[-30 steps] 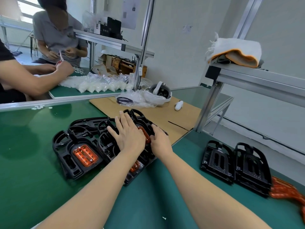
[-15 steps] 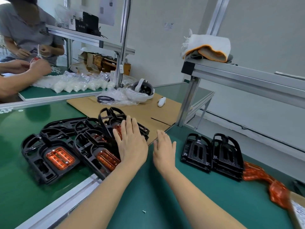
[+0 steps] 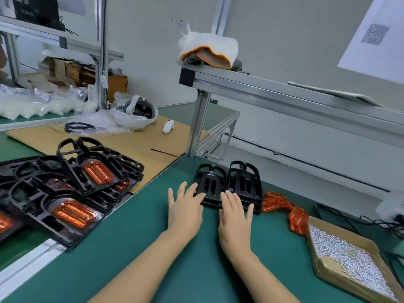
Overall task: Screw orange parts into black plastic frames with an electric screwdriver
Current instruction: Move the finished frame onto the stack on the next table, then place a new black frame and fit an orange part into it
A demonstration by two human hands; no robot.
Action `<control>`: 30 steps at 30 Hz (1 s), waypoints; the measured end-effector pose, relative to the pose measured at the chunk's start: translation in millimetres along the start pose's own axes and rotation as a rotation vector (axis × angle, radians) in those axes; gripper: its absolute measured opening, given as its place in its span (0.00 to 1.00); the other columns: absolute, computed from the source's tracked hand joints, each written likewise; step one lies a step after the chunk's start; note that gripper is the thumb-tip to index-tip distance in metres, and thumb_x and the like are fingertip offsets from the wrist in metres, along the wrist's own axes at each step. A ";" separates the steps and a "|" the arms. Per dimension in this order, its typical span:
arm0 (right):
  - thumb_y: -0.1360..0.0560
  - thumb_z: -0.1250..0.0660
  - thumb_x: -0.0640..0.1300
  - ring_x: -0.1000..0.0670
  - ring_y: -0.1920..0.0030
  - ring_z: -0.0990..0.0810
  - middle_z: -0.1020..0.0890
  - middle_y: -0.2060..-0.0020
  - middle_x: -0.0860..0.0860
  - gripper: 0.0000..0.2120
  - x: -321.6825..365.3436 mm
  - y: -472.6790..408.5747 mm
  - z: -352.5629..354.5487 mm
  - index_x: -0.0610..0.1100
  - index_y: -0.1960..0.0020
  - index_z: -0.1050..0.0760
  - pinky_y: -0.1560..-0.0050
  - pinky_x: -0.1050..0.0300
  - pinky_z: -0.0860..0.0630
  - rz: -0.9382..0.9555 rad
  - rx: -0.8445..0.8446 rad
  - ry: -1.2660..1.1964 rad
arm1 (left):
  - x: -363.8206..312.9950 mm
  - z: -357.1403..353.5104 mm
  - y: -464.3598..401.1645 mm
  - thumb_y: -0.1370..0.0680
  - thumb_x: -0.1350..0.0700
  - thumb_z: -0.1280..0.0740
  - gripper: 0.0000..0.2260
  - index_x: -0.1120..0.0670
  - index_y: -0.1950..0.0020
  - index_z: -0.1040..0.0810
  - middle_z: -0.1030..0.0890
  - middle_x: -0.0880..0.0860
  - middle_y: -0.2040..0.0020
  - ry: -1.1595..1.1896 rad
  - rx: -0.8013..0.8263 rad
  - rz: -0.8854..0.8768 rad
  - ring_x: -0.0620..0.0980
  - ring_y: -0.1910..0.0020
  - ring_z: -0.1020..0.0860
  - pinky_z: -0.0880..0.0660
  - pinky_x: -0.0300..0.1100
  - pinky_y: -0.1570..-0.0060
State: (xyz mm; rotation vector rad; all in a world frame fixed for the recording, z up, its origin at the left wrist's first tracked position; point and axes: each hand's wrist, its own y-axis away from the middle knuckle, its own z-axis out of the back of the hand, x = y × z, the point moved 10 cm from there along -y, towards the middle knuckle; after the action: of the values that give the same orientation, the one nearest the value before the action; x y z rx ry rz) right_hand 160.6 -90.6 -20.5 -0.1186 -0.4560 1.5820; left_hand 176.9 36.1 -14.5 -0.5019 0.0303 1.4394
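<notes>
The two bare black frames (image 3: 228,185) sit side by side on the green worktop (image 3: 153,248), just ahead of both hands. They look like light, rigid moulded plastic, full of open ribs and loop handles, so I'd take one by its near edge or a rib. The left hand (image 3: 184,209) and right hand (image 3: 235,217) lie flat, fingers spread, fingertips reaching the near edge, gripping nothing. Loose orange parts (image 3: 284,206) lie just beside the frames, finished ones (image 3: 72,186) stacked well left.
</notes>
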 end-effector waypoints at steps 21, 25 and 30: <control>0.17 0.50 0.40 0.56 0.24 0.48 0.41 0.24 0.57 0.23 -15.8 8.9 -8.7 0.51 0.23 0.45 0.25 0.46 0.64 0.004 0.041 -0.133 | -26.5 -13.6 -37.7 0.20 0.54 0.40 0.10 0.53 0.40 0.25 0.27 0.47 0.39 -0.073 -0.017 -0.313 0.50 0.45 0.26 0.34 0.40 0.47; 0.17 0.50 0.40 0.57 0.25 0.46 0.39 0.26 0.57 0.23 -19.2 12.9 -4.8 0.52 0.23 0.43 0.25 0.47 0.63 -0.022 0.045 -0.176 | -23.4 -15.7 -31.4 0.21 0.52 0.37 0.12 0.55 0.40 0.22 0.29 0.47 0.38 -0.006 0.070 -0.315 0.51 0.48 0.25 0.27 0.44 0.49; 0.18 0.49 0.39 0.58 0.27 0.44 0.36 0.28 0.58 0.23 -24.8 24.9 1.1 0.52 0.25 0.40 0.25 0.49 0.64 -0.035 0.053 -0.220 | -31.7 -11.2 -24.1 0.20 0.50 0.39 0.12 0.52 0.40 0.24 0.29 0.46 0.39 -0.105 0.072 -0.391 0.50 0.49 0.27 0.35 0.40 0.48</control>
State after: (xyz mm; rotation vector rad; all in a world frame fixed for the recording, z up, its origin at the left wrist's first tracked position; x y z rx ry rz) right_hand 138.8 -115.1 -33.4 0.1044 -0.5830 1.5783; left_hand 198.2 1.4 -7.0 -0.3496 -0.0951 1.0748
